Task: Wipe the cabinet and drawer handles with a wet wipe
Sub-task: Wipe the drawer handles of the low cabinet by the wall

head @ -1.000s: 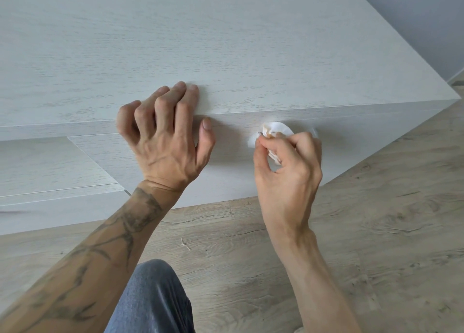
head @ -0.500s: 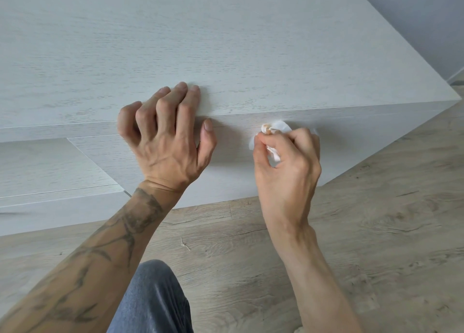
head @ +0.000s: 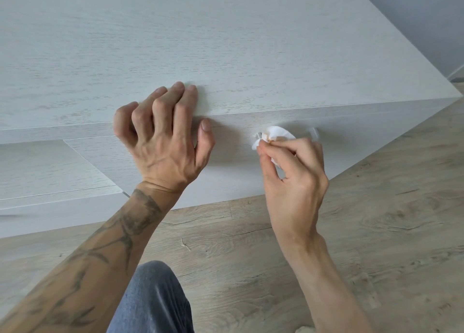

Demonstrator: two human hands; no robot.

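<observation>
A pale grey wood-grain cabinet fills the upper view. Its drawer front carries a slim silver bar handle. My right hand pinches a crumpled white wet wipe against the left end of that handle; the wipe shows a brownish stain and covers most of the bar. My left hand rests with spread fingers on the cabinet's top edge, thumb on the drawer front, holding nothing.
Light wood-look floor spreads below and to the right. My knee in blue-grey fabric is at the bottom centre. A second lower drawer front sits at left. A grey wall stands at top right.
My right hand has slid the wipe slightly left along the handle, and the handle's right end is now uncovered. My left hand has stayed put.
</observation>
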